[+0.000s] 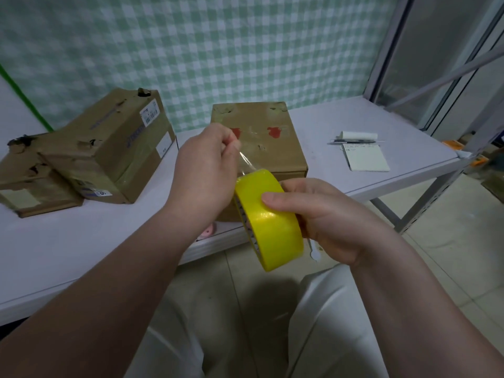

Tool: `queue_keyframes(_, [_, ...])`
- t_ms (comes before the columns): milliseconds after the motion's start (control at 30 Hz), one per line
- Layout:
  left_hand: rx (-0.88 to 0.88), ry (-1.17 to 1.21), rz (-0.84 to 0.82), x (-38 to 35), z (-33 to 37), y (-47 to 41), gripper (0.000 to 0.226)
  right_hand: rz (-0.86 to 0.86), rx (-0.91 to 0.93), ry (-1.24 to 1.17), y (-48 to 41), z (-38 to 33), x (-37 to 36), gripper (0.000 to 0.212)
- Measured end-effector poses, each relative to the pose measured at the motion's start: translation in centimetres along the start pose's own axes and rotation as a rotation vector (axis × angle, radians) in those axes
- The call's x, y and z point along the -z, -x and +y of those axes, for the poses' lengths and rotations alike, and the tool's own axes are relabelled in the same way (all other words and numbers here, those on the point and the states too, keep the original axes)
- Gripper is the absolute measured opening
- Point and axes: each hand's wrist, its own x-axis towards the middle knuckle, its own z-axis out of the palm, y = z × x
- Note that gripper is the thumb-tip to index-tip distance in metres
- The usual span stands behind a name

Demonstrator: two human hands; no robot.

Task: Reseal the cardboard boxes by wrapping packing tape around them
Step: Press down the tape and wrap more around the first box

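My right hand (324, 219) grips a yellow roll of packing tape (268, 218) in front of the table's near edge. My left hand (207, 170) pinches the free end of the clear tape strip (245, 162), pulled a short way up off the roll. Just behind both hands a worn cardboard box (268, 137) with two red marks on top stands on the white table (81, 241). A larger battered box (114, 148) with a barcode label leans on a flat torn box (30, 186) at the left.
A notepad (366, 158) with pens and a small white roll (358, 135) lie on the table's right part. A metal shelf frame (425, 203) stands at the right. A green checked cloth hangs behind. My white-trousered legs are below, over a tiled floor.
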Motion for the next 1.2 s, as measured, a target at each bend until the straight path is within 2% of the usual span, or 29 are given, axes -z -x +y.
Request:
queue_keyframes(67, [-0.115, -0.05, 0.03, -0.1, 0.3, 0.5, 0.014, 0.001, -0.01, 0.011, -0.1, -0.1, 0.3, 0.057])
queue_keyframes(200, [-0.208, -0.106, 0.11, -0.3, 0.5, 1.2, 0.009, 0.009, -0.019, 0.06, 0.1, -1.4, 0.6, 0.024])
queue_keyframes(300, [-0.246, -0.133, 0.16, -0.2, 0.7, 1.0, 0.01, 0.056, -0.04, 0.085, -0.4, -1.8, 0.8, 0.026])
queue_keyframes(433, [-0.409, -0.126, 0.203, 0.2, 1.7, 0.1, 0.011, 0.193, -0.109, 0.093, -1.1, -0.9, 0.4, 0.027])
queue_keyframes(533, [-0.333, -0.115, 0.186, 0.2, 1.6, -0.9, 0.011, 0.243, -0.126, 0.044, -1.2, -0.2, 0.3, 0.031])
queue_keyframes(667, [-0.217, -0.093, 0.093, -0.2, 1.2, -2.7, 0.012, 0.309, -0.113, 0.101, -1.3, -0.6, 0.8, 0.037])
queue_keyframes(733, [-0.118, -0.053, 0.016, -0.4, 0.3, -4.3, 0.012, 0.292, -0.108, 0.053, -1.1, -0.7, 1.0, 0.037])
queue_keyframes(867, [-0.033, -0.034, -0.151, -1.3, -1.5, -6.5, 0.015, 0.185, -0.095, -0.102, -0.6, -0.7, 0.7, 0.03])
queue_keyframes(1000, [-0.023, -0.014, -0.278, -2.2, -2.3, -7.4, 0.017, 0.25, -0.102, -0.141, -1.1, 0.0, 0.3, 0.042])
queue_keyframes(1200, [-0.064, -0.092, -0.379, -3.6, -3.2, -8.1, 0.012, 0.321, -0.111, -0.233, -1.5, 0.7, 0.0, 0.031])
